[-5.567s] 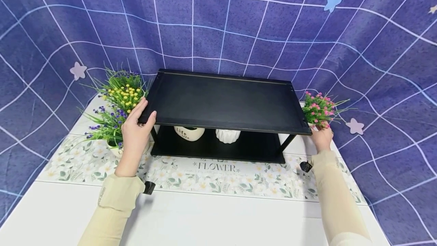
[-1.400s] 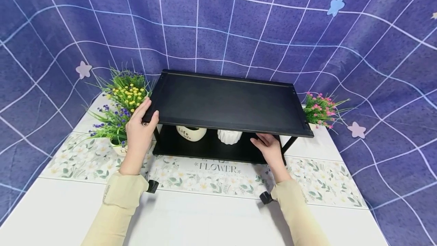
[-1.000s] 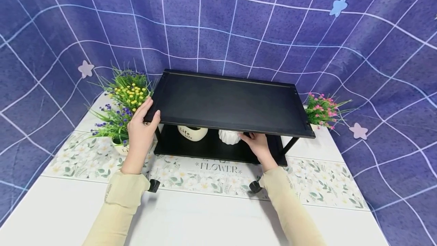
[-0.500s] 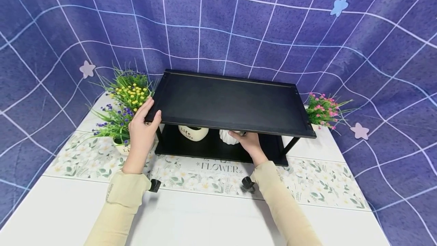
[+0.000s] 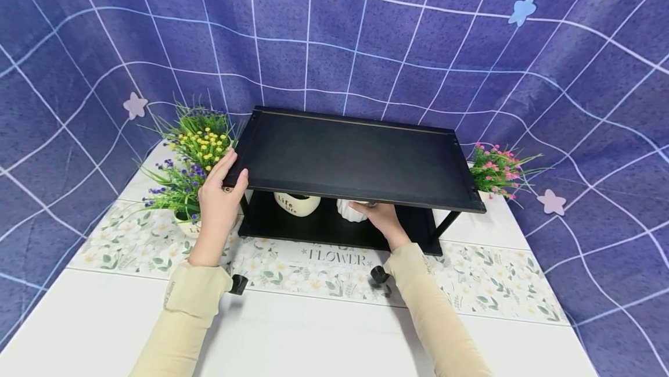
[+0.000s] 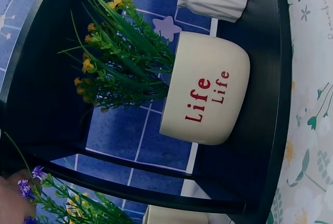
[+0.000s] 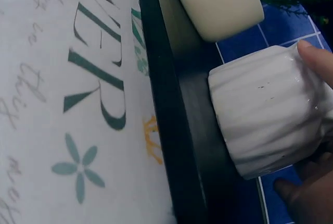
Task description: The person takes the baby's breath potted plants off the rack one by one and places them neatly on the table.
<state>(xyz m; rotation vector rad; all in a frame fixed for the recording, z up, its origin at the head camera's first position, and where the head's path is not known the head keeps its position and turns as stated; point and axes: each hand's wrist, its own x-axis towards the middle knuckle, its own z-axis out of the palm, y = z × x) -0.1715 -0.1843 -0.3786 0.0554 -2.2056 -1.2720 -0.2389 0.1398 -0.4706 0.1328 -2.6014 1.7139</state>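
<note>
A two-tier black shelf (image 5: 355, 156) stands on the table. My left hand (image 5: 216, 214) grips the front left corner of its top board, thumb on the front edge and fingers along the side. Under that board my right hand (image 5: 385, 220) holds a white ribbed pot (image 7: 265, 112) near its upper part, thumb and fingers on opposite sides; in the head view the board hides most of the fingers. Beside it on the lower tier sits a cream pot (image 6: 208, 88) lettered "Life Life", with yellow-flowered greenery (image 6: 119, 73).
Left of the shelf stand potted plants with purple flowers (image 5: 180, 182) and yellow flowers (image 5: 205, 144), close to my left hand. A pink-flowered plant (image 5: 496, 171) stands at the right. A floral runner (image 5: 313, 272) crosses the white table (image 5: 313, 336); a blue grid curtain (image 5: 334, 28) hangs behind.
My right hand has left the pink-flowered plant, moved left under the top board and taken hold of the white pot. My left hand has stayed on the shelf corner.
</note>
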